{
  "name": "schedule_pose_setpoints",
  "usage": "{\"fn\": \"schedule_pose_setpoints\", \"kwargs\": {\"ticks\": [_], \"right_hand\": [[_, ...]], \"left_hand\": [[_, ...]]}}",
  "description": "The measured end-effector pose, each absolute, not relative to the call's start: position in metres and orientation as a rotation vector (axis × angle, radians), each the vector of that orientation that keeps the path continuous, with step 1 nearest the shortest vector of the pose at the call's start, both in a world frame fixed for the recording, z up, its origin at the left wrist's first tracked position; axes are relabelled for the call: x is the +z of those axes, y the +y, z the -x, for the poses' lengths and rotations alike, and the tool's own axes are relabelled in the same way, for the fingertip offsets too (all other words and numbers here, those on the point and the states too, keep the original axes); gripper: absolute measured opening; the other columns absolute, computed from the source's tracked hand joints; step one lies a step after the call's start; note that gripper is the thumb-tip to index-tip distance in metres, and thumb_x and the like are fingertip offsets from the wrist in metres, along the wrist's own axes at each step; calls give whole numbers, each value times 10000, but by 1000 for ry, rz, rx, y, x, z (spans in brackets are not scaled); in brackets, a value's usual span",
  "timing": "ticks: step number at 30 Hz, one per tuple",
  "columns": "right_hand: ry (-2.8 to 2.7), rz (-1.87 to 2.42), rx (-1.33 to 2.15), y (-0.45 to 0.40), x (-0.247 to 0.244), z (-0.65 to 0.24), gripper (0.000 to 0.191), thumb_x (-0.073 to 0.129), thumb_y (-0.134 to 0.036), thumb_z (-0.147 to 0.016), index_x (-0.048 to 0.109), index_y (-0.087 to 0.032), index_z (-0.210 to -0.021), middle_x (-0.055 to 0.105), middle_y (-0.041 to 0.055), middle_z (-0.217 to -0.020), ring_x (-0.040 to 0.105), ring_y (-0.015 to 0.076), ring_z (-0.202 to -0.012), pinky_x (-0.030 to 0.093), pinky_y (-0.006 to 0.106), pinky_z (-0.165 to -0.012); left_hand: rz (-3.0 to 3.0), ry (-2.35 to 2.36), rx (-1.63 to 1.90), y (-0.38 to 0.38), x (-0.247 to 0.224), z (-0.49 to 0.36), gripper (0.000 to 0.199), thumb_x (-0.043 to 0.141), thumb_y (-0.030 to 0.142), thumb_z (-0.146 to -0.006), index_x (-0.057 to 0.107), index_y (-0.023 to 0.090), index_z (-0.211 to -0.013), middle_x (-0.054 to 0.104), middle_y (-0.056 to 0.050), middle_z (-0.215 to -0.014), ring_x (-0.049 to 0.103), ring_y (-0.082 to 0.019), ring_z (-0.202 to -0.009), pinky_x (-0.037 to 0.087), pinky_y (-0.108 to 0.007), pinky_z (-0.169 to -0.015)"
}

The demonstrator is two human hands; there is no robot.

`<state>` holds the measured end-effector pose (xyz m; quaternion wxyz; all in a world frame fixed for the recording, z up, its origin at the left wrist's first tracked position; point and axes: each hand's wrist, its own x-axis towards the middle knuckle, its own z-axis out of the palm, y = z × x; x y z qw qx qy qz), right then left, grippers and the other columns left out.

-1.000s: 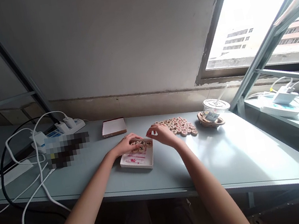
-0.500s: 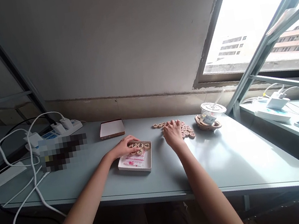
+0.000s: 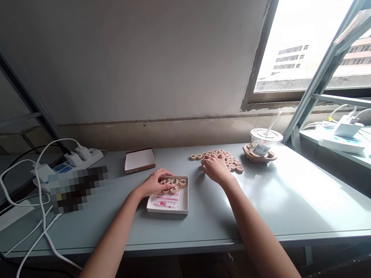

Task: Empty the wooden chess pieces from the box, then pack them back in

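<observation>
My left hand [image 3: 153,184] rests over the left rim of a shallow white box [image 3: 183,201], its fingers apart around several round wooden pieces [image 3: 174,182] with black characters. Below those pieces a clear packet with pink print [image 3: 165,201] lies in the box. My right hand [image 3: 215,167] is bent down over a cluster of round wooden pieces on the table; whatever is under its fingertips is hidden. To its right are pieces with red characters [image 3: 232,167], and a row of black-marked pieces [image 3: 194,157] extends to its left.
A box lid [image 3: 139,160] lies behind the white box. A lidded plastic cup [image 3: 264,137] stands in a brown holder [image 3: 260,157] at the right. Power strips [image 3: 77,162] and white cables [image 3: 46,228] spread over the left side.
My right hand has shifted slightly down and to the left over the pieces, showing more of those behind it. My left hand stays at the box.
</observation>
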<state>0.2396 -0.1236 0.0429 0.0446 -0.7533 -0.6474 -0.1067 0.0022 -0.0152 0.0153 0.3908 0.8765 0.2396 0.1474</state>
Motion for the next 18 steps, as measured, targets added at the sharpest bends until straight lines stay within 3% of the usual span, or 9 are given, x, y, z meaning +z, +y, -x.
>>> {"fn": "schedule_pose_setpoints", "kwargs": {"ticks": [6, 10, 13, 18], "right_hand": [[-1962, 2116, 49, -124, 50, -242, 175, 547, -170, -793, 683, -188, -902, 664, 78, -932, 601, 191, -825, 403, 291, -724], [-2040, 1680, 465, -127, 65, -226, 184, 599, -295, -783, 687, -219, -925, 667, 33, -886, 599, 149, -771, 420, 242, -655], [-2085, 1441, 586, -128, 71, -210, 233, 625, -329, -763, 677, -242, -972, 651, 18, -934, 580, 140, -829, 414, 236, -694], [-2302, 1477, 549, -130, 66, -196, 165, 658, -263, -725, 696, -292, -882, 643, -21, -839, 559, 134, -793, 345, 296, -828]], "left_hand": [[-2211, 601, 391, -15, 15, -1, 446, 640, 505, -688, 617, 234, -1042, 537, -61, -1124, 536, -231, -1037, 430, -325, -896], [-2221, 598, 383, -13, 13, -1, 441, 641, 503, -690, 621, 227, -1033, 533, -64, -1122, 524, -243, -1057, 427, -337, -904], [-2225, 601, 385, -13, 13, -1, 449, 652, 498, -686, 620, 235, -1049, 531, -59, -1128, 523, -241, -1070, 408, -336, -933], [-2217, 598, 380, -17, 18, -1, 453, 642, 513, -694, 627, 233, -1050, 528, -60, -1137, 522, -236, -1078, 414, -319, -923]]}}
